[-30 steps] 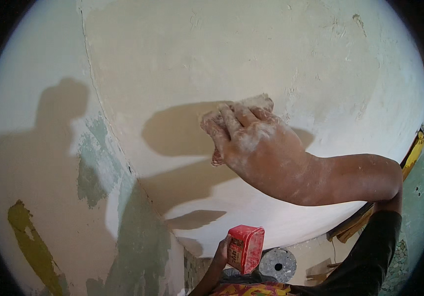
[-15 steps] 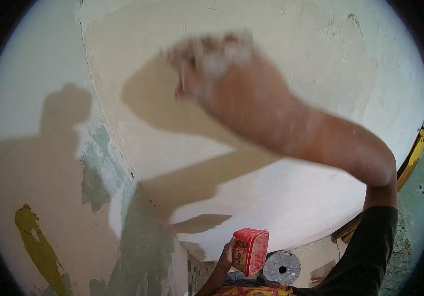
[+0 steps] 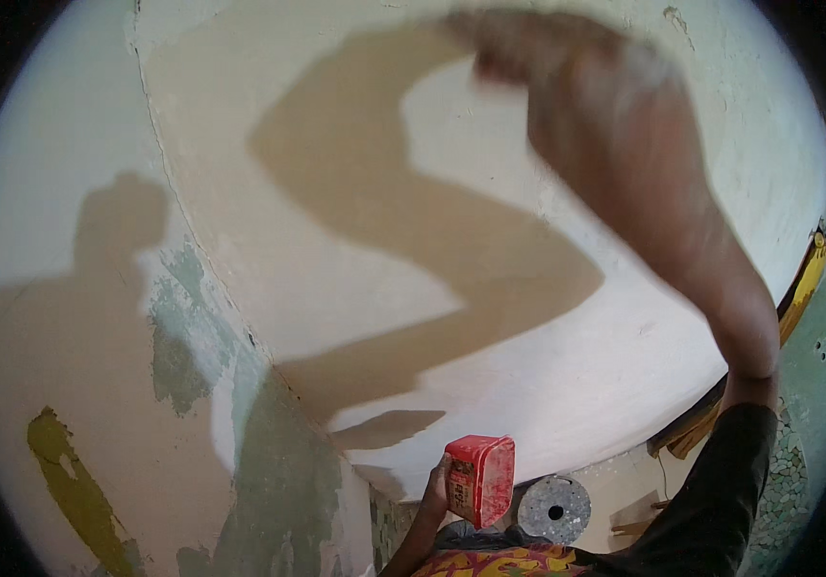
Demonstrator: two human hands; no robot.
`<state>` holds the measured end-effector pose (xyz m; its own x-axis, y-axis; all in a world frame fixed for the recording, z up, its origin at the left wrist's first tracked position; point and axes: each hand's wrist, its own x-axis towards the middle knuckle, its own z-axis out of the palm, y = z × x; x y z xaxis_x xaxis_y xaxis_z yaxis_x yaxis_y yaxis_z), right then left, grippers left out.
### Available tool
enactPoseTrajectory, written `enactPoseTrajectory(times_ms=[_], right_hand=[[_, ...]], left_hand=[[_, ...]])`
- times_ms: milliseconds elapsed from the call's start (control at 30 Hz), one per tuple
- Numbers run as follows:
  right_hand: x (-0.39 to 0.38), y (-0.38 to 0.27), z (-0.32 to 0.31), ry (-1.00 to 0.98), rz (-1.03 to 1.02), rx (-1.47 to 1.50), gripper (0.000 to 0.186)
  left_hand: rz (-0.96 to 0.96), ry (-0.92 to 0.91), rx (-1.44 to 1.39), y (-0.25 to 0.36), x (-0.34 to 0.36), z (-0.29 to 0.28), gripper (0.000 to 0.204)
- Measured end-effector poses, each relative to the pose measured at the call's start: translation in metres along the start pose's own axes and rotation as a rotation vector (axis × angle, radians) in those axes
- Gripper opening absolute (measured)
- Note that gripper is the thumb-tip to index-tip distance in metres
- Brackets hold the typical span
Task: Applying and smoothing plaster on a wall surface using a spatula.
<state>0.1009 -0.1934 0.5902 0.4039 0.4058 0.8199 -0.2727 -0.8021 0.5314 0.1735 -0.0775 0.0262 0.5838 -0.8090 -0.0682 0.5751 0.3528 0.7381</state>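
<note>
My left hand (image 3: 439, 486) grips a red plastic tub (image 3: 478, 486) by its side, low in front of my body. White smears cover the tub, and its inside is hidden from here. High up, my right hand (image 3: 591, 72) is at the pale plastered wall (image 3: 567, 231), its fingers pointing left. Whitish residue coats the back of it. Motion blurs those fingers, so whether they hold anything is unclear.
A cracked corner seam (image 3: 171, 163) divides the two walls. The left wall has bare green patches (image 3: 182, 337) and a mustard-yellow strip (image 3: 72, 481). Below stands a round speckled grey object (image 3: 554, 510) with a dark central hole. A yellow-and-brown piece (image 3: 805, 288) is at the right.
My right hand has swept up and to the right across the wall, its shadow changing shape with it. My left hand still holds the tub, which has shifted slightly left and up in view.
</note>
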Motion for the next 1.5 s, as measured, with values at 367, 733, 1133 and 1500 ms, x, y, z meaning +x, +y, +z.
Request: enactPoseTrajectory(times_ms=[367, 733, 1133, 1500], right_hand=[[-0.063, -0.052, 0.023, -0.243, -0.184, 0.050, 0.041], [0.077, -0.004, -0.023, -0.104, 0.123, -0.123, 0.031], [-0.022, -0.047, 0.032, -0.228, -0.227, 0.121, 0.028], [0.073, -0.002, 0.039, 0.158, -0.105, 0.136, 0.022]], left_hand=[[-0.097, 0.012, -0.064, -0.003, 0.008, 0.001, 0.057], [0.016, 0.009, 0.000, -0.024, 0.003, -0.004, 0.056], [0.038, 0.118, 0.021, -0.013, -0.020, 0.015, 0.057], [0.095, 0.178, 0.117, 0.015, -0.036, 0.046, 0.056]])
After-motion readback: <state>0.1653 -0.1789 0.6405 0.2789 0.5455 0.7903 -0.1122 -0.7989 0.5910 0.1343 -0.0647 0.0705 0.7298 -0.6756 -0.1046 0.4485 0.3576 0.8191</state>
